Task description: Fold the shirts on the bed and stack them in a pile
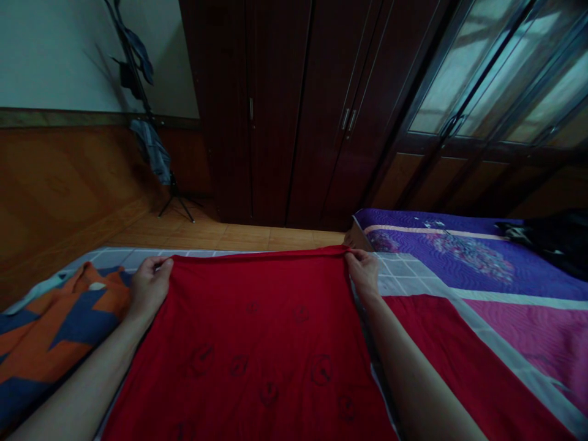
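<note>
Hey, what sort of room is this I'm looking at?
Probably a bedroom. A tall dark wooden wardrobe stands ahead, a quilted purple cover that looks like bedding lies to the right, and a black stand holds hung items at the left.

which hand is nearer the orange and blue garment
Left. The left hand is just beside the orange and blue garment; the right hand is farther off, across the stretched red cloth, at its far right corner.
</note>
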{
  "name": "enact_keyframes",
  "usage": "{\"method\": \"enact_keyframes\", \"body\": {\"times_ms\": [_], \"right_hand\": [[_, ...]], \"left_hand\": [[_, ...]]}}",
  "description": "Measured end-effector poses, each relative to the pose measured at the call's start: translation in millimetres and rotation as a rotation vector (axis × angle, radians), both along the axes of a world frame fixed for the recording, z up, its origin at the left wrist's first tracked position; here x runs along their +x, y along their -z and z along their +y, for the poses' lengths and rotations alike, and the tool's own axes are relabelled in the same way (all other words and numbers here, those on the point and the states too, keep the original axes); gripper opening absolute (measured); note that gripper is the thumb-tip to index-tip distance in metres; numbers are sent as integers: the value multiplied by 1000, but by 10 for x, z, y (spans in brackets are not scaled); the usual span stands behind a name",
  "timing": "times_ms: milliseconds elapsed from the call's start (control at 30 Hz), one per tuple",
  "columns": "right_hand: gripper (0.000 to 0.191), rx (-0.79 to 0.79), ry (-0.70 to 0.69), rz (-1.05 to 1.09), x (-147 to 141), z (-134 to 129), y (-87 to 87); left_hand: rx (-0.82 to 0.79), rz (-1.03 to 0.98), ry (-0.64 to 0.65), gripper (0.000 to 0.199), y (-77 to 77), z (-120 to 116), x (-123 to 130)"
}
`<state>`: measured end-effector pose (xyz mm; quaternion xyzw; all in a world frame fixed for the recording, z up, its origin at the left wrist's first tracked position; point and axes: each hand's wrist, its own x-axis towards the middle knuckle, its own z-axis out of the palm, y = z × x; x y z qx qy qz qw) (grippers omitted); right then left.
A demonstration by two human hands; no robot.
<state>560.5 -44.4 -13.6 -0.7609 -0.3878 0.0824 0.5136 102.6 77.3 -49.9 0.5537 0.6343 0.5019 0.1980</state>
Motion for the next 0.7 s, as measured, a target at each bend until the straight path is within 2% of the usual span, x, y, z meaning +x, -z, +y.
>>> {"method": "enact_keyframes", "body": {"times_ms": [100,167,367,567,700], "right_hand": [[17,-76,-87,122,-45,6,70],[16,-105,-164,220,-67,-3,46],[39,-183,-445,423,-159,-68,-148],[66,-328,-613,319,-348,-103,-125],[71,-415,-723,109,-436,-97,-182]], "left_hand": [[-74,20,46,22,-25,-21,41],[-91,-28,70,22,-48,-37,65],[-78,-154,-50,24,-66,-50,77],[-62,-108,16,26,10,-11,54],[-61,-99,53,27,36,0,52]]}}
